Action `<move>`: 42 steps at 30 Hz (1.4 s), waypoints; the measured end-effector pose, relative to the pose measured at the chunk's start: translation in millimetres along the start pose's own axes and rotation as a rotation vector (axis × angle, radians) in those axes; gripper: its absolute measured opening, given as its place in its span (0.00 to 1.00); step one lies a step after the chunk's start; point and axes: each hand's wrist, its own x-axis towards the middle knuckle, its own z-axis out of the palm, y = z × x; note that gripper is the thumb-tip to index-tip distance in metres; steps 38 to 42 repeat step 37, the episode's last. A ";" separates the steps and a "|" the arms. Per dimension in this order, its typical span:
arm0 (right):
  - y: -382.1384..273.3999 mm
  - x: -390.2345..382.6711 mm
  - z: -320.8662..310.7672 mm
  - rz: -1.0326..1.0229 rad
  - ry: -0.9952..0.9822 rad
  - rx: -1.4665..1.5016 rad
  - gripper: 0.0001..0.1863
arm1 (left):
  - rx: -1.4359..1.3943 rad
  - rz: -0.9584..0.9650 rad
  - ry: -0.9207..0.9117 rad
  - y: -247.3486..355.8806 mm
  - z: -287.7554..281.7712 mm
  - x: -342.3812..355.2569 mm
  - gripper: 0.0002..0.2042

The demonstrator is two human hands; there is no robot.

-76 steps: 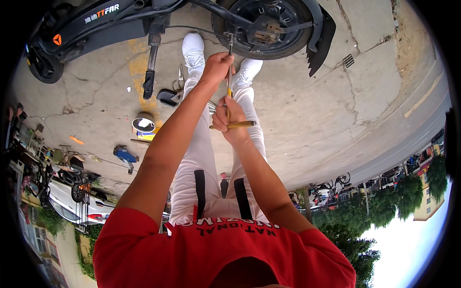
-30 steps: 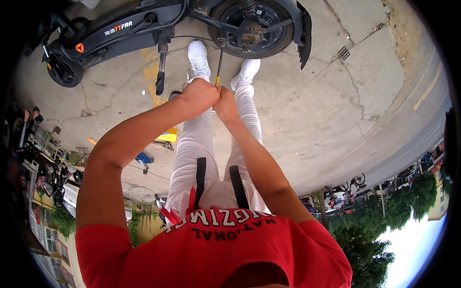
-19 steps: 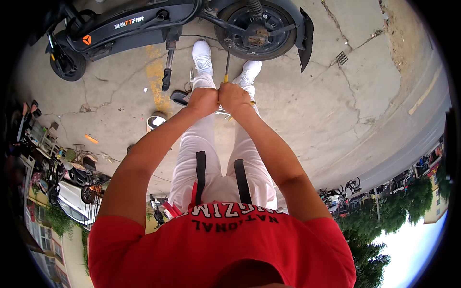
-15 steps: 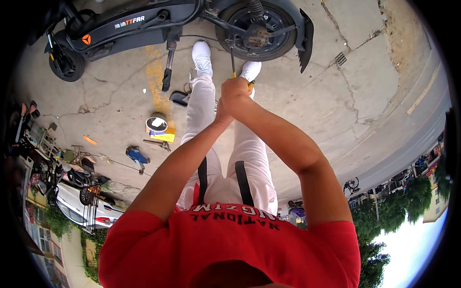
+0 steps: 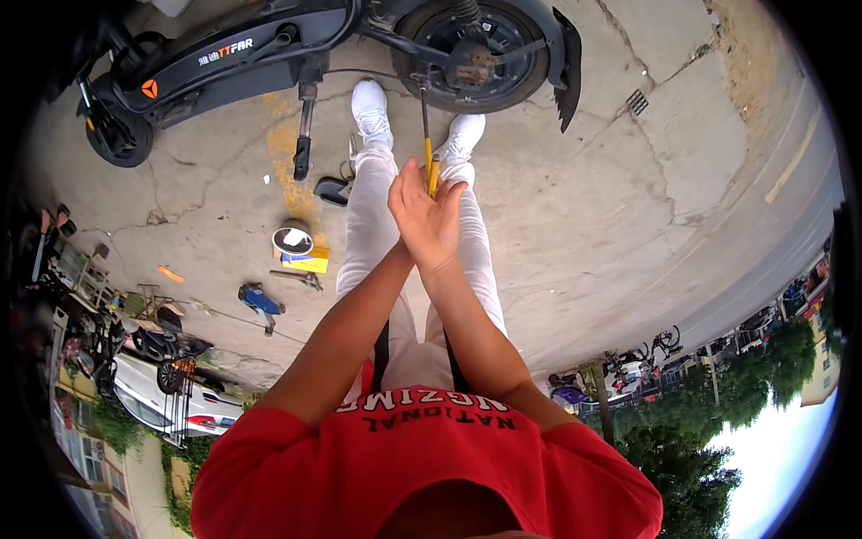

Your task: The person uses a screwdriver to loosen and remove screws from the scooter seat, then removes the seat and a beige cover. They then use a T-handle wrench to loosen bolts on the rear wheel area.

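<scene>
My right hand (image 5: 428, 216) is turned palm up with its fingers stretched and the thumb apart, beside a yellow-handled tool (image 5: 430, 166). A thin dark shaft runs from the tool's handle up to the hub area of the rear wheel (image 5: 530, 85) of a dark grey electric scooter (image 5: 224, 67). A second yellow piece shows close against the handle; whether it belongs to the same tool is unclear. My left forearm (image 5: 350, 319) passes under my right wrist, and my left hand is hidden behind the right one, so its hold cannot be seen.
The scooter spans the far side of cracked concrete (image 5: 575, 216). On the left lie a dark pedal-like part (image 5: 333, 189), a round bowl (image 5: 293, 237), a yellow box (image 5: 310, 260), a blue tool (image 5: 259, 298) and an orange strip (image 5: 171, 274). A white car (image 5: 148, 395) stands farther left.
My right hand has opened from a closed grip around the yellow handle and turned palm up, drawing slightly nearer to me. More of the handle shows now.
</scene>
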 end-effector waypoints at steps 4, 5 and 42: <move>-8.0 39.9 -9.6 -0.033 -0.108 0.512 0.13 | -0.034 0.015 -0.526 -3.9 -46.6 28.7 0.41; -12.9 43.0 -15.0 0.007 -0.057 0.504 0.12 | 0.059 -0.020 -0.608 15.2 -61.7 40.2 0.35; -15.2 39.5 84.8 0.205 -0.409 -3.650 0.21 | 0.912 -0.081 -0.499 49.9 -84.5 58.0 0.15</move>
